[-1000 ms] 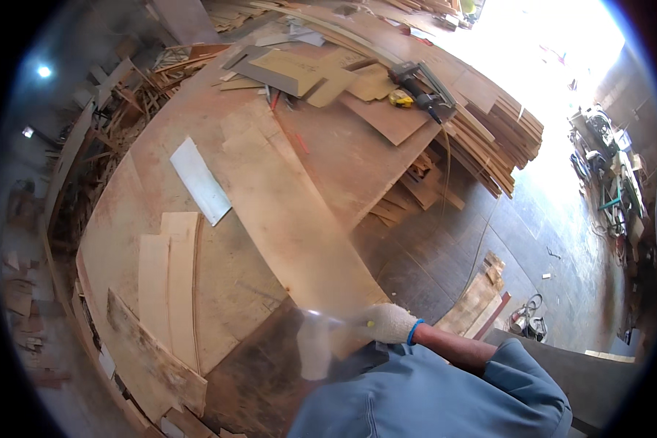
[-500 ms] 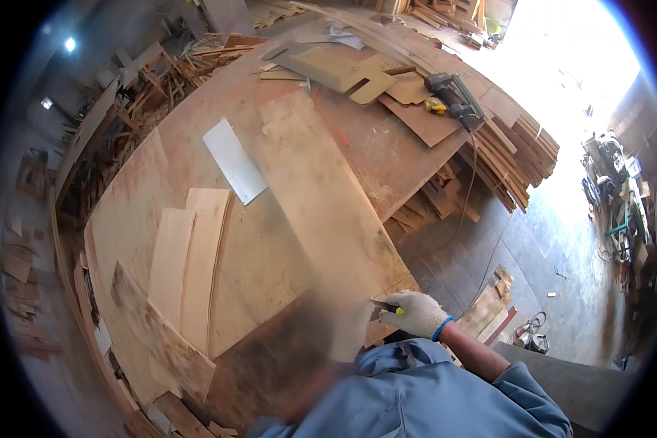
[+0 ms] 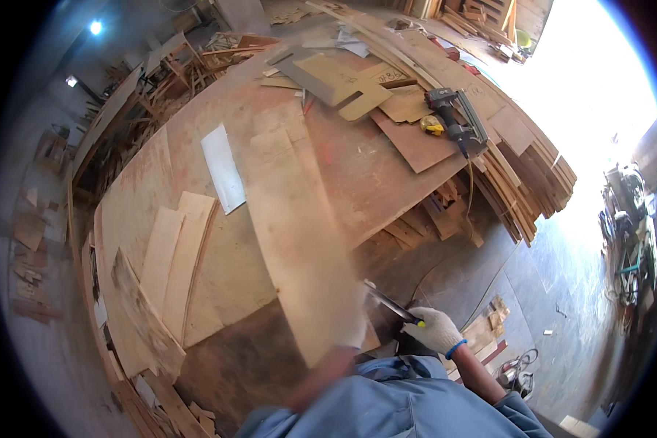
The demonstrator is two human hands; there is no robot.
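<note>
A long, pale plywood strip (image 3: 288, 219) lies lengthwise across the worktable, its near end close to my body. At that end's right edge is my left hand (image 3: 352, 330), in a white glove and smeared by motion. It is against or right beside the strip, and its fingers cannot be made out. My right hand (image 3: 434, 332), in a white glove with a blue cuff, is closed on a slim dark tool with a metallic edge and a yellow end, apparently a utility knife (image 3: 394, 304). The tool points up and left toward my left hand.
Thin plywood pieces (image 3: 179, 255) and a white sheet (image 3: 223, 168) lie left of the strip. A power drill (image 3: 445, 113) and a yellow tape measure (image 3: 431, 125) rest on brown boards at far right. Stacked timber (image 3: 533, 190) juts past the table; a cord hangs down.
The near end of the plywood strip has swung left. My right hand has moved right and slightly down, and more of the tool shows. My left hand is blurred in both frames.
</note>
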